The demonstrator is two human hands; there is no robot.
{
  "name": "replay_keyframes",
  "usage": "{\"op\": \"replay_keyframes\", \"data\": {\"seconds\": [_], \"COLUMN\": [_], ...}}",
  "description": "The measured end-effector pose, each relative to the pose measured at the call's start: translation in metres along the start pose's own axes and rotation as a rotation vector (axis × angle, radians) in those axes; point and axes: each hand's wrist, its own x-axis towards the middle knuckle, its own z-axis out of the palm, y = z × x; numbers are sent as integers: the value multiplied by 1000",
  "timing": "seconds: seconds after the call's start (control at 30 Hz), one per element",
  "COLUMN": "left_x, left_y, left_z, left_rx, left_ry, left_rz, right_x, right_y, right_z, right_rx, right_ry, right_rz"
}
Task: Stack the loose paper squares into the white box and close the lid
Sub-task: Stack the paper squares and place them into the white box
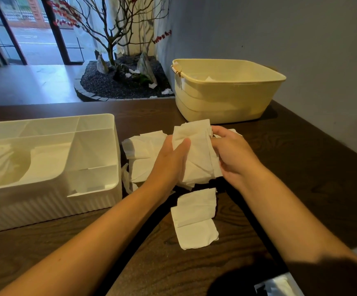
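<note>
White box (51,167) at left w/ some paper inside, no lid visible; left hand (169,161) & right hand (235,154) grip a paper bundle (196,152), more loose squares (194,218) on table (301,167).

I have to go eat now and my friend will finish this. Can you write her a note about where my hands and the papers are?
Left hand and right hand: both grip one bundle of paper squares, held just above the table.
More loose squares lie under the bundle, and a few near squares lie closer to you.
White box sits open on the left with some paper already in it.
Left: put in the bundle and the rest, then close the lid. No lid is in view.
</note>
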Motion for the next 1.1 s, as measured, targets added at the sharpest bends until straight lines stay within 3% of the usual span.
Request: {"op": "replay_keyframes", "data": {"seconds": [0.2, 0.33, 0.5, 0.63, 0.77, 0.87, 0.97, 1.1], "left_x": [-7, -7, -8, 2, 10, 4, -7, -17], "left_y": [-10, -4, 6, 22, 37, 22, -7, -20], "left_z": [-2, -4, 3, 18, 43, 61, 68, 68], "left_rx": [171, 278, 299, 622, 892, 748, 461, 406], "left_ry": [-76, -81, -235, -309, -395, -309, -197, -190], "left_rz": [189, 261, 207, 311, 362, 368, 235, 217], "right_x": [-6, -7, -11, -16, -19, -22, -21, -17], "right_y": [0, 5, 3, 5, 6, 14, 26, 42], "right_z": [-6, -18, -45, -76, -103, -109, -112, -109], "right_rx": [251, -52, 83, -21, -365, -421, -370, -400], "right_ry": [-52, -34, 18, 22, 29, 70, 110, 161], "right_rz": [85, 1, -4, -68, -157, -231, -245, -250]}}
